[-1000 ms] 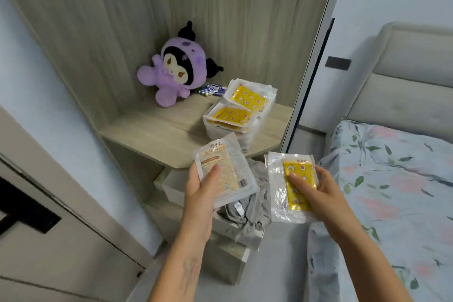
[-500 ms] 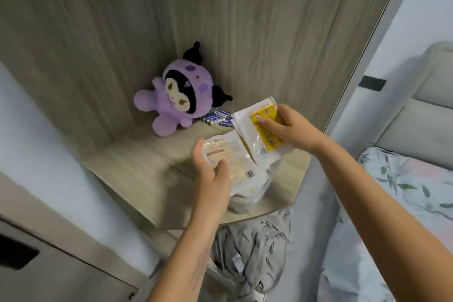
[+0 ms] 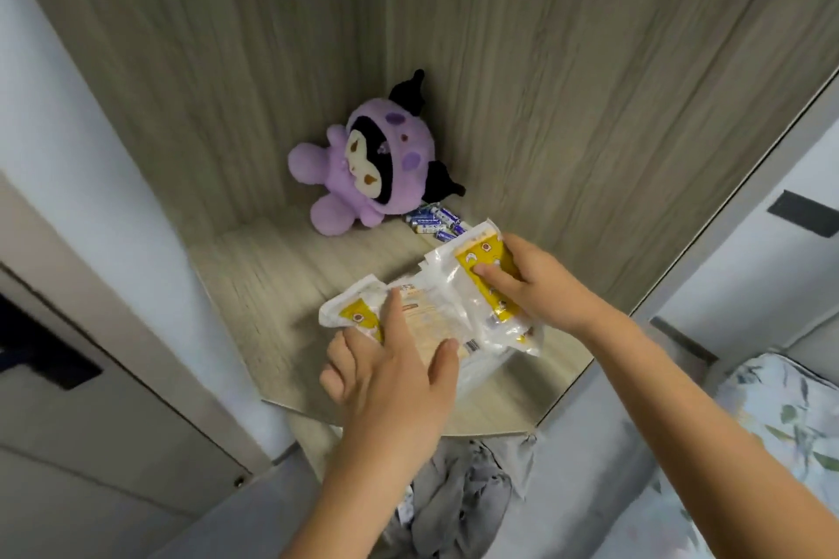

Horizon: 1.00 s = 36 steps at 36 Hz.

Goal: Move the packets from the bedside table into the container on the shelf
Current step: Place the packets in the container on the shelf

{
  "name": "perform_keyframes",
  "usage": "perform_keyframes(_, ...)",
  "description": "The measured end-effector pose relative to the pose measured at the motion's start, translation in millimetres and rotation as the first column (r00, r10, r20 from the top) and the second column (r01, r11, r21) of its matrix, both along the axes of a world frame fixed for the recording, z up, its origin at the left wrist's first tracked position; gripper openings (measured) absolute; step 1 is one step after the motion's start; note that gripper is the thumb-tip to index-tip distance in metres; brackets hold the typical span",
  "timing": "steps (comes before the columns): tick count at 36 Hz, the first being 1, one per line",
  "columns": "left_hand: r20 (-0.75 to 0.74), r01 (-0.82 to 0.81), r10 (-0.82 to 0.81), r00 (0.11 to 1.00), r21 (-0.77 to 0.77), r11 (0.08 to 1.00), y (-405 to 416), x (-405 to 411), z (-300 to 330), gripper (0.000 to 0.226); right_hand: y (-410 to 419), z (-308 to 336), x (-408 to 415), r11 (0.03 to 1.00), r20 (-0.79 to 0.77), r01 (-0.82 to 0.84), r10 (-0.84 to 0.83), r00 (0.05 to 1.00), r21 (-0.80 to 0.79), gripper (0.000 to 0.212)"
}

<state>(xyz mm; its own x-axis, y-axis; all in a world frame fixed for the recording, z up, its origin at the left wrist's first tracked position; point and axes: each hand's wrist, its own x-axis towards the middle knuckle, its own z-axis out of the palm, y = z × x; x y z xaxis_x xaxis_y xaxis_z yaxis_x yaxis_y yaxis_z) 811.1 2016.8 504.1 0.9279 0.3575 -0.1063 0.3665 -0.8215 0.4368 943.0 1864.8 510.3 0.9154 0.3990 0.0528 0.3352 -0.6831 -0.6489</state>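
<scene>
Setting: wood-grain corner shelf [image 3: 281,286] beside a bed, pale walls either side.
Container: mostly hidden under the packets, standing on the shelf; only a pale edge [image 3: 481,370] shows.
Packets in container: several clear sachets with yellow labels [image 3: 354,313], heaped.
Left hand [image 3: 390,381]: fingers straight and spread, lying flat on a beige-printed packet [image 3: 426,322] atop the heap.
Right hand [image 3: 535,286]: thumb and fingers pinching a yellow-labelled packet [image 3: 488,275], lowered onto the heap's far side.
Other contents: purple plush toy [image 3: 363,168] in the corner; loose batteries [image 3: 433,220] beside it; grey cloth [image 3: 458,495] below the shelf.
Progress: judged late; both carried packets sit at the container, release pending. Bedside table out of view, so any remaining packets cannot be told.
</scene>
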Motion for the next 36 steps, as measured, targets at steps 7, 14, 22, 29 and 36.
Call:
perform_keyframes(7,0.088,-0.07,0.079,0.993,-0.093,0.993,-7,-8,-12,0.078,0,-1,-2,0.986,0.077,-0.073,0.062,0.995,0.152,0.024)
perform_keyframes(14,0.269,-0.068,0.117,0.956,-0.184,0.98,8,2,-4,0.073,-2,2,2,0.989,0.132,-0.097,0.082,0.988,0.114,0.025)
perform_keyframes(22,0.195,-0.139,0.205,0.959,-0.306,0.942,4,8,-7,0.096,7,-11,-5,0.938,0.122,0.157,-0.203,0.971,0.309,0.037)
perform_keyframes(29,0.243,-0.134,0.209,0.947,-0.294,0.946,3,8,-12,0.086,14,-5,-4,0.94,0.039,0.176,-0.195,0.98,0.292,0.037)
perform_keyframes(36,0.232,-0.055,0.165,0.959,-0.419,0.906,9,8,-15,0.08,1,9,6,0.998,-0.071,0.045,-0.042,0.997,0.033,0.021)
